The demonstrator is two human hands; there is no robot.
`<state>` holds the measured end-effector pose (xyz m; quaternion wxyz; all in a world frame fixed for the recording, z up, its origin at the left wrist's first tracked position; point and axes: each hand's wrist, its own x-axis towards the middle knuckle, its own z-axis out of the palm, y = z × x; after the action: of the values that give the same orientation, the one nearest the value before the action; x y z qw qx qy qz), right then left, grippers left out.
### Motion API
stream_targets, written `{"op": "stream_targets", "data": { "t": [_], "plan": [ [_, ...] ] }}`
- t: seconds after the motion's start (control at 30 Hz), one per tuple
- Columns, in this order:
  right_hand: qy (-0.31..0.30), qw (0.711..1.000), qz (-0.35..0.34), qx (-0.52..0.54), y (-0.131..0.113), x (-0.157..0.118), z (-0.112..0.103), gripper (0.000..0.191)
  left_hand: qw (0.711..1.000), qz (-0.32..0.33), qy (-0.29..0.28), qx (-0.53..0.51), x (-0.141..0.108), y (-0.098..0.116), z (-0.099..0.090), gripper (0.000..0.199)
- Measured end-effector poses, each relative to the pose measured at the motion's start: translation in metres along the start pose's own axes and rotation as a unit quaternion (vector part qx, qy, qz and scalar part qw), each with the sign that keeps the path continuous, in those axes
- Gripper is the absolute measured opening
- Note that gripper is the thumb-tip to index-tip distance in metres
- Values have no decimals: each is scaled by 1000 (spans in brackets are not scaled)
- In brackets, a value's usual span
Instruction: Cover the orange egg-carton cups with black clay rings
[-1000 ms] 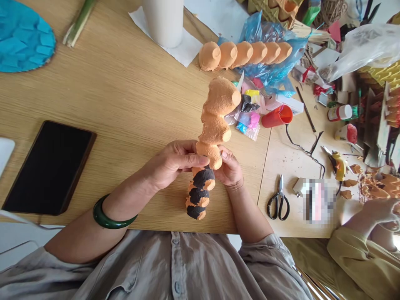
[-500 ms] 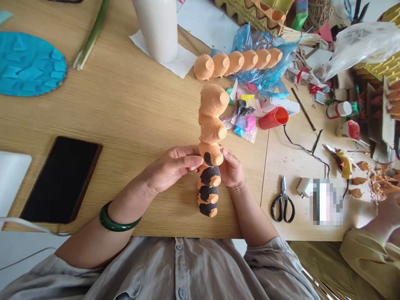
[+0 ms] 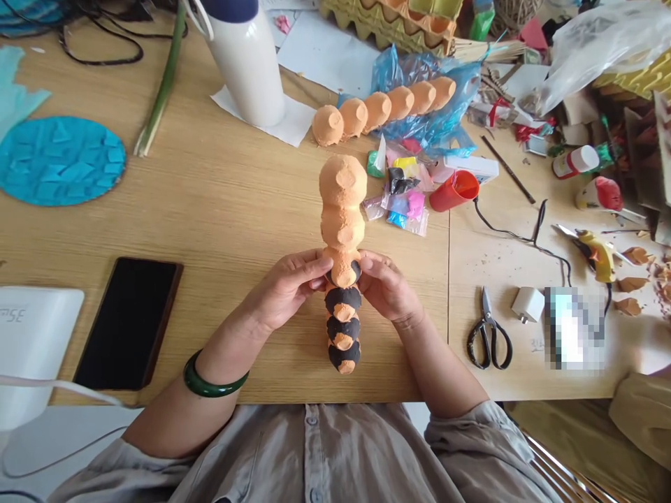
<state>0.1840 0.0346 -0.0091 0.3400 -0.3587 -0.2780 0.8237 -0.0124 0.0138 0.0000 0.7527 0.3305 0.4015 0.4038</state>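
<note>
Both your forearms reach forward from the tabletop's [image 3: 225, 202] near edge, angled inward; green bangle [image 3: 210, 383] on the left one. Your left hand [image 3: 293, 285] and right hand [image 3: 388, 288] face each other at about the same level, thumbs uppermost, fingers bent beneath. Fingers of both clamped on the orange bumpy strip [image 3: 343, 227], one hand per side, at its third bump from the far end. Strip runs lengthwise between them, over the tabletop: plain orange bumps beyond your fingers, black-banded ones nearer your shirt [image 3: 283, 447]
</note>
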Motion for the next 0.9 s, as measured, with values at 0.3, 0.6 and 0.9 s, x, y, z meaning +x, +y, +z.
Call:
{"op": "stream_targets", "data": {
  "t": [0.3, 0.6, 0.9],
  "plan": [
    [-42, 997, 63, -5, -11, -6, 1, 45, 999, -19, -16, 29, -1, -3, -4, 53],
    [15, 997, 72, -5, 2, 3, 6, 60, 993, -63, 46, -84, 6, -11, -2, 63],
    [17, 997, 18, 71, 6, 10, -3, 30, 966, -57, 83, -237, 12, -10, -3, 47]
  ]
}}
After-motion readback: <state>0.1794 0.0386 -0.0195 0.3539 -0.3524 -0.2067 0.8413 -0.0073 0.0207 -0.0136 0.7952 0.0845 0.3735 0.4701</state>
